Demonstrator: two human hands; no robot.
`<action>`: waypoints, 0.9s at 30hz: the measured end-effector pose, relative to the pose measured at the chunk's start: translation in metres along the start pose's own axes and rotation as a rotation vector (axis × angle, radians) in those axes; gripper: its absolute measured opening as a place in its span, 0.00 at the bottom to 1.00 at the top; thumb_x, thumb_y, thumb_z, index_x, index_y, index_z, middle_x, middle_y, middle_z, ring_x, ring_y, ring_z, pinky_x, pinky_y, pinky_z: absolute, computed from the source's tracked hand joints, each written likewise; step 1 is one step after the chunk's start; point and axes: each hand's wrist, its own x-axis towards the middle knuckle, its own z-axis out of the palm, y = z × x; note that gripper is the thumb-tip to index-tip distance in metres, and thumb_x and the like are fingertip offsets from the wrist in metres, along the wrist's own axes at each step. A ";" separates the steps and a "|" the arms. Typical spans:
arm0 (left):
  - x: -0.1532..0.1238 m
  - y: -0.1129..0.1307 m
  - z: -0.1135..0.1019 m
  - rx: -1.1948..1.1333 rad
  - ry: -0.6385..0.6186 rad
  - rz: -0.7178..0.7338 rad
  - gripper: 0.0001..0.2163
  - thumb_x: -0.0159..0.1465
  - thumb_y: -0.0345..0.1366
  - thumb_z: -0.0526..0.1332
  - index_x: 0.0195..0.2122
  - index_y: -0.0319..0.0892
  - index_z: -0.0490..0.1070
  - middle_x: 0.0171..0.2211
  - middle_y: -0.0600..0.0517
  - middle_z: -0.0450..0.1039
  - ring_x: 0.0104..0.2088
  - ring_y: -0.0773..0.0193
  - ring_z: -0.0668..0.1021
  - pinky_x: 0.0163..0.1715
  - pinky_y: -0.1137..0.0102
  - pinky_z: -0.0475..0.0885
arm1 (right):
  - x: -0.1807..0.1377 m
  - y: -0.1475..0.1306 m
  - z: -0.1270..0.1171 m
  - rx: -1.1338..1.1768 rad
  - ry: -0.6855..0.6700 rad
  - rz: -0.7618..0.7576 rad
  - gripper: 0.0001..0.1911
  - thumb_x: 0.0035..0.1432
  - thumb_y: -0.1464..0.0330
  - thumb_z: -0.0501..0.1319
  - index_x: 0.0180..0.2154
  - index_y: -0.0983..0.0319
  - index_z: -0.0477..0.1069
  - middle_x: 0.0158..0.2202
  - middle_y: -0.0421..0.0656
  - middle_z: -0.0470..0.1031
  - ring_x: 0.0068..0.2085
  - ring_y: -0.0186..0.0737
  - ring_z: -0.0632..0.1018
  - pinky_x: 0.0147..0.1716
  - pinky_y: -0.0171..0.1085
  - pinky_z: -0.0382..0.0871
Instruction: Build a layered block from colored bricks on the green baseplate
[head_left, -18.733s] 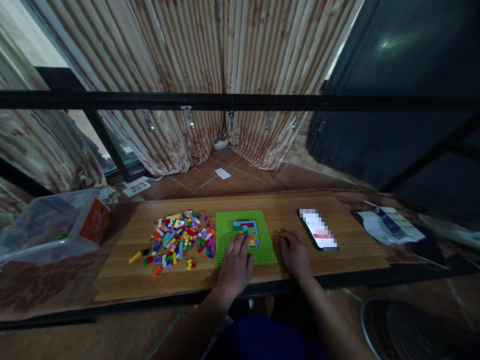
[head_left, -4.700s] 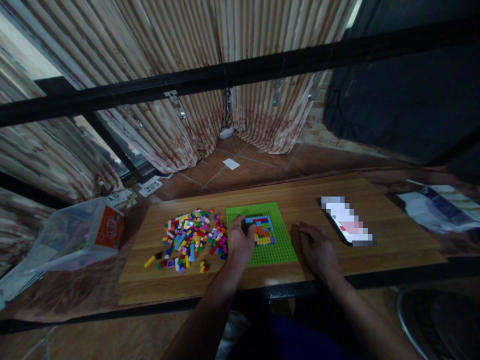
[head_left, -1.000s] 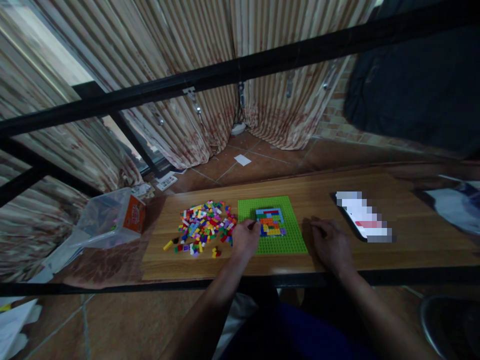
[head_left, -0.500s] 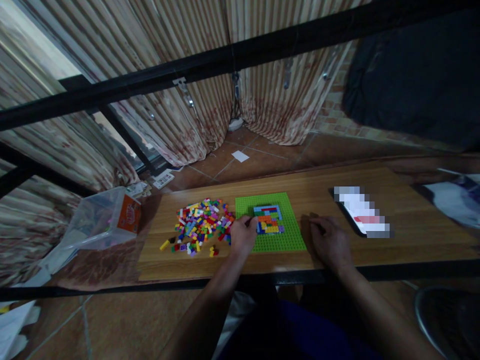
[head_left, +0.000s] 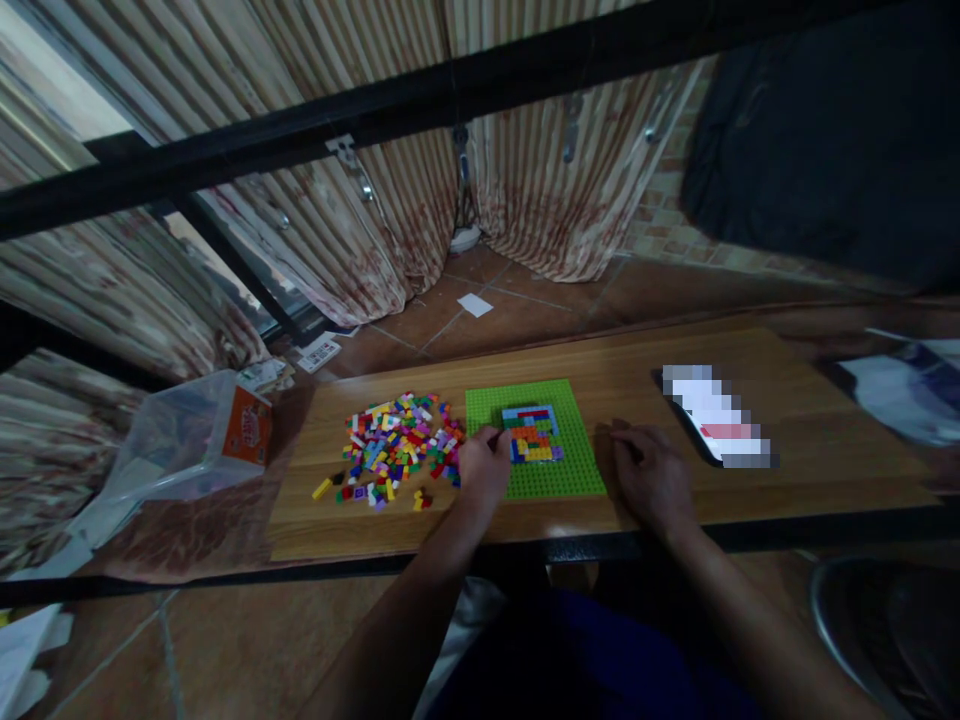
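On the wooden tabletop [head_left: 615, 362], between both hands, the brick build [head_left: 535, 436] is sitting roughly mid-plate on a green baseplate [head_left: 576, 472]. Left hand [head_left: 484, 466] is reaching in over the plate's left edge, fingertips ending at the build's left side. Its fingers are pinching narrow; can't tell if a brick is between them, or if they're touching the build. Right hand [head_left: 651, 474] is lying just right of the plate, fingers curling loosely, thumb near forefinger. Palm is facing away, so can't tell if it's holding anything.

Build is forming a low, roughly rectangular block. Light blue is running along the far side and down the right; a red strip is showing just inside the far side. Orange is filling the middle, yellow is lining the near side, purple is marking the near right corner. Left hand is hiding some of the left side; individual studs are too small to read.

Edges: green studs are showing far, right and near of the build, the far strip looking narrower than the right one. A wood strip is running between plate and near table edge. Loose brick pile [head_left: 401, 437] is sitting just beside the plate's left edge, a yellow brick [head_left: 322, 488] lying at its near left. Bare wood is separating right hand from phone [head_left: 712, 415], which is lying screen up, display pixelated. Plastic bin [head_left: 169, 440] is standing past the tabletop's left end.
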 end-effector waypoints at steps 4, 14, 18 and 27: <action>0.000 -0.003 -0.002 -0.021 -0.023 0.023 0.12 0.63 0.41 0.56 0.27 0.41 0.73 0.21 0.54 0.71 0.25 0.67 0.73 0.26 0.73 0.64 | 0.000 0.001 0.000 0.001 0.003 -0.031 0.15 0.60 0.63 0.52 0.36 0.61 0.76 0.39 0.50 0.75 0.36 0.44 0.76 0.34 0.42 0.70; -0.009 -0.003 -0.014 -0.076 -0.140 0.067 0.06 0.61 0.35 0.58 0.32 0.41 0.74 0.25 0.54 0.74 0.27 0.67 0.75 0.30 0.72 0.69 | 0.000 0.003 0.002 0.000 0.020 -0.053 0.15 0.60 0.64 0.51 0.36 0.62 0.76 0.39 0.50 0.76 0.36 0.45 0.76 0.35 0.41 0.70; -0.009 -0.005 -0.013 -0.102 -0.153 0.045 0.07 0.60 0.34 0.59 0.36 0.40 0.75 0.28 0.52 0.77 0.29 0.66 0.76 0.33 0.71 0.70 | 0.000 0.003 0.002 -0.021 0.011 -0.044 0.15 0.60 0.64 0.51 0.36 0.62 0.75 0.39 0.50 0.75 0.37 0.45 0.76 0.35 0.42 0.70; -0.006 -0.007 -0.008 -0.117 -0.163 -0.016 0.07 0.59 0.34 0.61 0.37 0.40 0.76 0.29 0.52 0.78 0.30 0.67 0.78 0.33 0.72 0.72 | 0.000 0.006 0.004 -0.009 0.025 -0.052 0.16 0.59 0.63 0.52 0.35 0.62 0.76 0.38 0.50 0.75 0.37 0.45 0.76 0.36 0.42 0.70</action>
